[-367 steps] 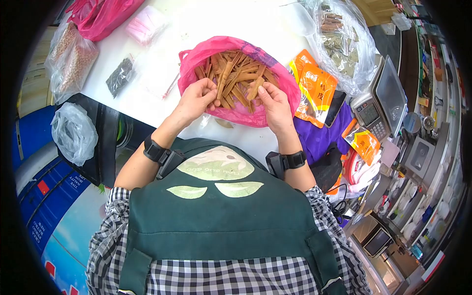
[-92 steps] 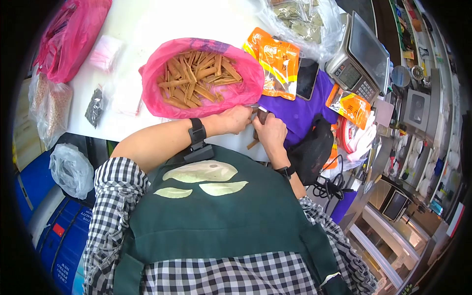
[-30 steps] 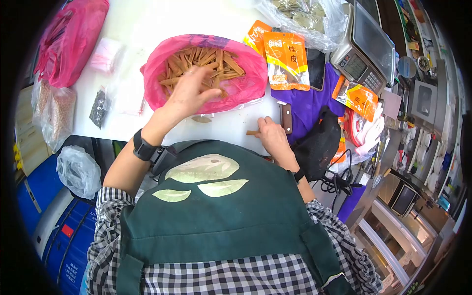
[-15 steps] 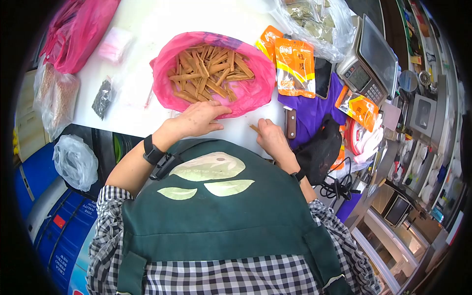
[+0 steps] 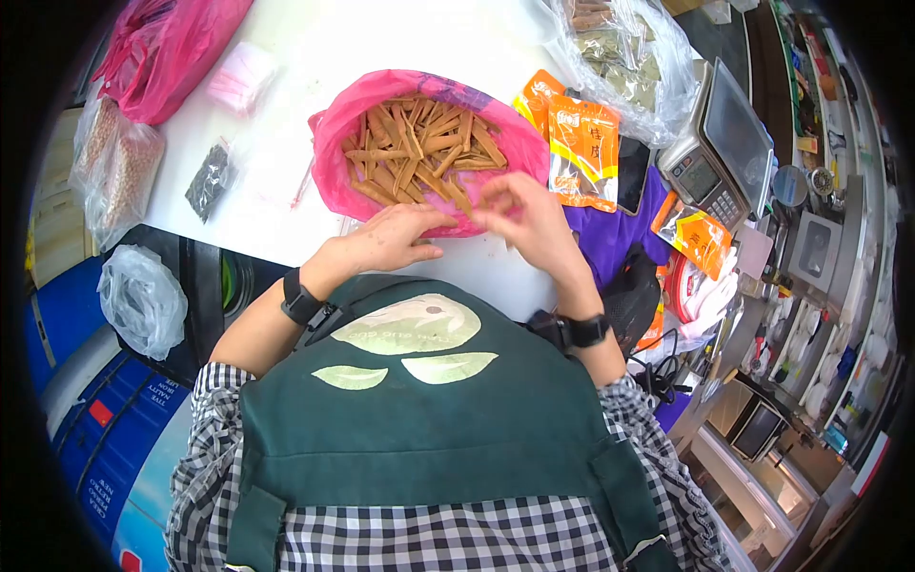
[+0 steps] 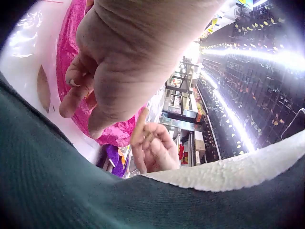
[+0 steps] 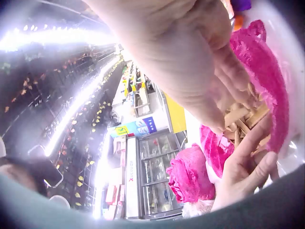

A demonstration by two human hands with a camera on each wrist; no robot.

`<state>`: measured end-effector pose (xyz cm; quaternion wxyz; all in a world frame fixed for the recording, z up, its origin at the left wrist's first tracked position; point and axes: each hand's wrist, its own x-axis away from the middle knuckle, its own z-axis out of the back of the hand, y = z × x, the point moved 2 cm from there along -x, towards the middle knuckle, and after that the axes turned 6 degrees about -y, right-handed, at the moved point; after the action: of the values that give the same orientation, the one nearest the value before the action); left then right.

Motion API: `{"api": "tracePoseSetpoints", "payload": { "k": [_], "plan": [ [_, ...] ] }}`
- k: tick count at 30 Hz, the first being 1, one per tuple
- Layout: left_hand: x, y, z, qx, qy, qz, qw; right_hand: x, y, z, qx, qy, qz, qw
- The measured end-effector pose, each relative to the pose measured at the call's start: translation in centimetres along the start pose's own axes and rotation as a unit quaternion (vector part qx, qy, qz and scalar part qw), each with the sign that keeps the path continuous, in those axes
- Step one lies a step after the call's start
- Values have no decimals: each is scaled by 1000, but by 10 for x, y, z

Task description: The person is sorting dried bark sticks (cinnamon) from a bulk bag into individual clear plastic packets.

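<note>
A pink plastic bag [image 5: 334, 148] stands with its mouth wide, full of brown cinnamon bark strips [image 5: 405, 143]. At its near rim my left hand [image 5: 391, 236] lies palm down, fingers loosely extended and holding nothing visible. My right hand [image 5: 534, 229] is raised over the bag's near right rim with its fingers bent. In the left wrist view, a small tan piece of cinnamon bark [image 6: 139, 128] shows between the right fingers and thumb. The right wrist view has the right fingers above the strips and the left hand [image 7: 240, 179] beside them.
To the right are orange spice packets [image 5: 584, 153], a purple cloth [image 5: 620, 238], a phone [image 5: 631, 172] and a digital scale [image 5: 715, 181]. A clear bag of dried leaves [image 5: 620, 62] is behind them. At left are another pink bag [image 5: 167, 57] and bagged beans [image 5: 114, 176].
The left hand has drawn back from over the strips to the near rim. The right hand has risen from the table beside the knife handle and moved left to the bag, carrying a bark piece.
</note>
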<state>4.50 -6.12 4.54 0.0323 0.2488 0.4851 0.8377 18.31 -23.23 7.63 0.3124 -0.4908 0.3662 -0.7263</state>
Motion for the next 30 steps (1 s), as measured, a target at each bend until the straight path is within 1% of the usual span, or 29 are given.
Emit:
{"api": "tracePoseSetpoints", "payload": {
  "k": [1, 2, 3, 4, 5, 6, 7, 8, 9, 10, 12, 13, 14, 15, 16, 17, 18, 19, 20, 21, 22, 23, 25, 26, 27, 28, 29, 30],
  "plan": [
    [-1, -3, -1, 0, 3, 0, 1000, -16, 2, 0, 72, 64, 85, 992],
    [-2, -8, -3, -10, 28, -21, 999, -31, 5, -1, 141, 127, 169, 967],
    [-2, -12, -5, -19, 52, -41, 998, -46, 10, -4, 140, 125, 171, 967],
    [-3, -15, -7, -19, 53, -39, 998, -60, 15, -7, 293, 156, 165, 929],
    [-3, -17, -7, -26, 66, -47, 996, -71, 18, -11, 438, 184, 157, 866],
    [-2, -15, -4, -34, 79, -54, 995, -79, 21, -16, 437, 183, 160, 866],
    [0, -13, -2, -36, 81, -51, 995, -86, 23, -21, 459, 185, 148, 856],
    [1, -11, 1, -10, 74, -23, 997, -92, 26, -24, 481, 187, 136, 846],
    [3, -9, 4, 16, 67, 4, 998, -91, 23, -23, 493, 166, 117, 846],
    [4, -12, 4, 16, 71, 7, 997, -92, 25, -21, 493, 164, 121, 846],
    [5, -24, 2, 94, 137, 35, 985, -89, 27, -15, 423, 207, 162, 867],
    [3, -27, 1, 94, 140, 36, 985, -85, 24, -10, 367, 233, 193, 880],
    [2, -32, 1, 193, 163, 45, 966, -82, 22, -9, 367, 231, 195, 880],
    [1, -34, 2, 291, 184, 54, 937, -78, 13, -5, 196, 194, 130, 952],
    [-1, -34, 4, 292, 184, 55, 937, -76, 11, -5, 18, 150, 58, 987],
    [-5, -33, 8, 329, 212, 51, 919, -80, 18, -9, -41, 178, 108, 977],
    [-8, -29, 13, 365, 239, 46, 898, -81, 14, -12, -42, 178, 108, 977],
    [-12, -22, 19, 372, 260, 39, 890, -81, 8, -15, -74, 174, 127, 974],
    [-17, -17, 23, 372, 260, 39, 890, -81, 2, -18, -107, 170, 145, 969],
    [-21, -14, 28, 347, 280, 27, 895, -82, -2, -21, -107, 169, 146, 969],
    [-24, -12, 33, 320, 300, 16, 898, -83, -7, -24, -77, 158, 146, 974],
    [-26, -14, 35, 319, 301, 17, 899, -85, -10, -28, -47, 146, 146, 977],
    [-29, -17, 42, 250, 365, 15, 897, -89, -9, -31, -72, 149, 151, 975],
    [-29, -19, 44, 250, 366, 16, 896, -91, -7, -32, -97, 152, 155, 971],
    [-27, -21, 47, 289, 373, 19, 881, -91, -6, -34, -97, 151, 155, 971],
    [-26, -22, 48, 327, 380, 22, 865, -92, -3, -36, -107, 123, 131, 978],
    [-23, -22, 47, 355, 371, 37, 858, -92, -1, -39, -118, 95, 105, 983],
    [-23, -20, 45, 355, 371, 37, 858, -92, -1, -42, -118, 95, 105, 983]
  ]
}}
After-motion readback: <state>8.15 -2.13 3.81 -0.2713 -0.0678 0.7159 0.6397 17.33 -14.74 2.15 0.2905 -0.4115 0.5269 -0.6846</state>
